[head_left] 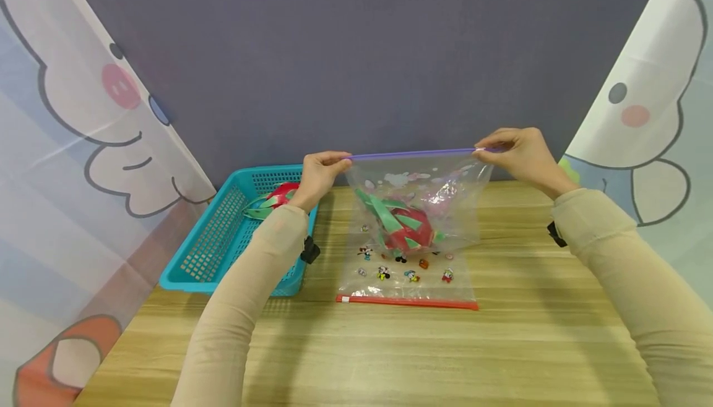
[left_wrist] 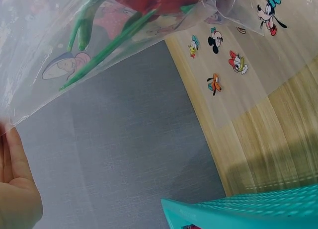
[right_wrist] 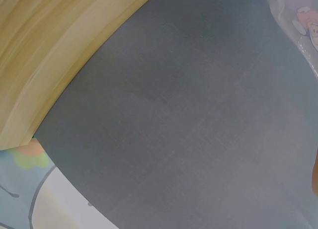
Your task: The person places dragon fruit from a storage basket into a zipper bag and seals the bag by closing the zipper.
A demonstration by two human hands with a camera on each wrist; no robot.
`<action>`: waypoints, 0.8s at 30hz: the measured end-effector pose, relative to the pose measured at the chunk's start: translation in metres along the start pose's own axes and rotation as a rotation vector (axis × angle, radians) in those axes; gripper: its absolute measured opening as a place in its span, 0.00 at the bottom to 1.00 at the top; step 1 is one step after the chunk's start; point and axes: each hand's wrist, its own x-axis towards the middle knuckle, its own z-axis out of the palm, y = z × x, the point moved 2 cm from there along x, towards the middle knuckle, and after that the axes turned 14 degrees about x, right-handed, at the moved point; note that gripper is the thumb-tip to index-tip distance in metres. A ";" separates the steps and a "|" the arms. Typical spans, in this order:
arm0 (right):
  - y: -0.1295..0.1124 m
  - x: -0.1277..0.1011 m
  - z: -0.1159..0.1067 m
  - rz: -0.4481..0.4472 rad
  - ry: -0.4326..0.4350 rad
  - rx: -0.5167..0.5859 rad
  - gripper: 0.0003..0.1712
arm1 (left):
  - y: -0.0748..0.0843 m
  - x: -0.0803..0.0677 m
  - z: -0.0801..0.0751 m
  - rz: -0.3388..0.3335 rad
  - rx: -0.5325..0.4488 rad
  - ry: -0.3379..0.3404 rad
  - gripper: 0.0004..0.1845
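1. Your left hand (head_left: 319, 175) pinches the left end of the purple zip strip (head_left: 412, 154) on the clear zip bag (head_left: 445, 209), fingers curled over the top edge. In the left wrist view only the heel of that hand shows, at the bottom-left corner.
2. Your right hand (head_left: 520, 156) does the same at the right end, thumb and fingers clamped on the strip. The bag hangs stretched between the two hands, held up off the wooden table (head_left: 501, 357).
3. A toy dragon fruit (head_left: 405, 226) (red with green leaves) sits low inside the bag.
4. A second zip bag (head_left: 406, 274) with a red strip lies flat on the table, under and in front of the hanging one.
5. No writing I can read, just small cartoon characters printed on the flat bag.
6. The teal basket (head_left: 223, 240) sits just beside your left forearm, with another dragon fruit (head_left: 275, 200) inside.
7. The grey backdrop (head_left: 356, 54) is right behind the bag; there's open tabletop toward you and to your right.
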 end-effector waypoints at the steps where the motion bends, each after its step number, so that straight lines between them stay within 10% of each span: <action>1: 0.000 0.000 -0.001 -0.001 -0.002 0.000 0.12 | 0.001 0.000 0.000 -0.005 -0.003 0.002 0.13; 24: 0.004 -0.006 -0.020 -0.028 -0.011 -0.086 0.11 | 0.002 -0.002 0.004 0.007 0.013 -0.022 0.12</action>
